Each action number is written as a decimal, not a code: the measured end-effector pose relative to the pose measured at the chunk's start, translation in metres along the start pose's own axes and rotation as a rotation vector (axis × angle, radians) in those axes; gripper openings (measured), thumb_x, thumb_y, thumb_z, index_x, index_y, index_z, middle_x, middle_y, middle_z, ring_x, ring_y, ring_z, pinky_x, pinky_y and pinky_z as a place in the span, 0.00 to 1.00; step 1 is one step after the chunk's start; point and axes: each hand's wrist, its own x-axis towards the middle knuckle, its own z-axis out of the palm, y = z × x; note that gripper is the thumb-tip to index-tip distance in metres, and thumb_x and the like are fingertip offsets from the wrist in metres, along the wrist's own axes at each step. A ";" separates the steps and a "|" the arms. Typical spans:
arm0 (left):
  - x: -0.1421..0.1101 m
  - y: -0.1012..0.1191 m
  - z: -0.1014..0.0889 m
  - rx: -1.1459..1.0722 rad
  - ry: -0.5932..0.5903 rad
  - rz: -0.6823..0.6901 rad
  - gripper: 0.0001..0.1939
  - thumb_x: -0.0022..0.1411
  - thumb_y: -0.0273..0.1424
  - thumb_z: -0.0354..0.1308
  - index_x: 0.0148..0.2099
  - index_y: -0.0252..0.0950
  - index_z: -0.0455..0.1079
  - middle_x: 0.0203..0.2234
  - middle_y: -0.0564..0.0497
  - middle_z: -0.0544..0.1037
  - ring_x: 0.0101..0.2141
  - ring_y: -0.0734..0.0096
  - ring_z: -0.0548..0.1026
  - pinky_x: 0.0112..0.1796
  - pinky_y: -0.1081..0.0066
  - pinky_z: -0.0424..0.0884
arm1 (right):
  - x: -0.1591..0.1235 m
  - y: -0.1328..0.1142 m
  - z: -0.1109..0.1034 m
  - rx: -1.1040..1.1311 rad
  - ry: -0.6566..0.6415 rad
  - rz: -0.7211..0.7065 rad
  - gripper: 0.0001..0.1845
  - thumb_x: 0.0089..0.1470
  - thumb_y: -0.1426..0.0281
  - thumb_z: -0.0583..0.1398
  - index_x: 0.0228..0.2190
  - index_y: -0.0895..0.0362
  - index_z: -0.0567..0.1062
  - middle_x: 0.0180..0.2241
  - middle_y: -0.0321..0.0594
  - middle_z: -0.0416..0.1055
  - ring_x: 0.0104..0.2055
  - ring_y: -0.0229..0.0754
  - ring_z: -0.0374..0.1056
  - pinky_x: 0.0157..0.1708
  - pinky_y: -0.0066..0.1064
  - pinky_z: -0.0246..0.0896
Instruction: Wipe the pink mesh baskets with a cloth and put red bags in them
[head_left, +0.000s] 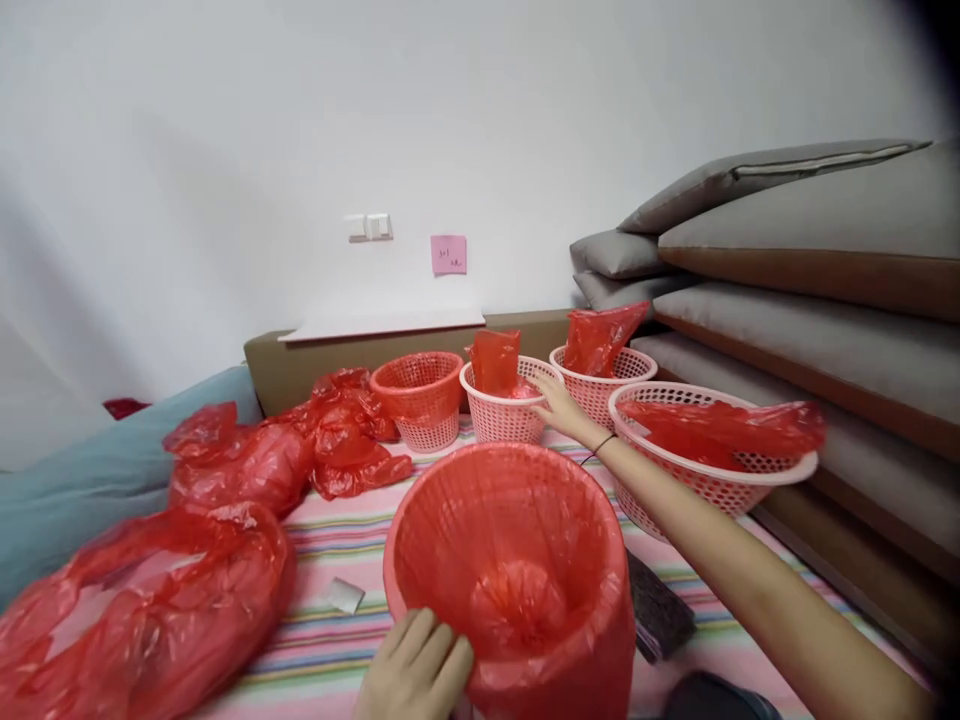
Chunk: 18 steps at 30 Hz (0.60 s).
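My left hand (415, 665) grips the near rim of a pink basket lined with a red plastic bag (517, 570), held tilted toward me. My right hand (556, 402) reaches far forward, fingers stretched, touching the rim of a pink mesh basket (504, 412) that holds a loose red bag (495, 362). A thin black band sits on that wrist.
A lined basket (418, 395) stands at the back left, a basket with a red bag (600, 375) at the back, a wide one (709, 455) on the right. Crumpled red bags (135, 600) lie left on the striped sheet. Grey cushions (810, 250) are stacked right.
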 end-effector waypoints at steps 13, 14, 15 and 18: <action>0.051 0.014 -0.007 -0.218 -0.306 -0.240 0.01 0.64 0.27 0.61 0.37 0.37 0.71 0.33 0.49 0.78 0.37 0.59 0.73 0.40 0.63 0.66 | -0.263 -0.077 -0.080 0.370 0.059 0.131 0.26 0.64 0.60 0.61 0.61 0.50 0.68 0.63 0.48 0.63 0.65 0.52 0.60 0.63 0.50 0.59; 0.054 0.012 -0.013 -0.254 -0.338 -0.264 0.02 0.64 0.28 0.62 0.38 0.37 0.72 0.34 0.49 0.79 0.38 0.58 0.74 0.40 0.63 0.66 | -0.265 -0.079 -0.075 0.363 0.074 0.106 0.25 0.63 0.61 0.62 0.60 0.50 0.70 0.63 0.48 0.63 0.65 0.53 0.60 0.62 0.51 0.59; 0.057 0.011 -0.019 -0.290 -0.367 -0.286 0.02 0.64 0.29 0.63 0.38 0.37 0.73 0.34 0.49 0.79 0.38 0.59 0.74 0.39 0.64 0.66 | -0.264 -0.080 -0.072 0.355 0.109 0.069 0.22 0.62 0.62 0.62 0.57 0.49 0.74 0.63 0.48 0.64 0.63 0.53 0.62 0.61 0.51 0.61; 0.068 0.005 -0.034 -0.383 -0.444 -0.341 0.04 0.64 0.28 0.62 0.35 0.37 0.74 0.31 0.50 0.80 0.36 0.62 0.77 0.38 0.67 0.66 | -0.245 -0.080 -0.072 0.365 0.225 -0.081 0.08 0.62 0.67 0.63 0.41 0.50 0.82 0.53 0.45 0.74 0.56 0.52 0.68 0.56 0.50 0.64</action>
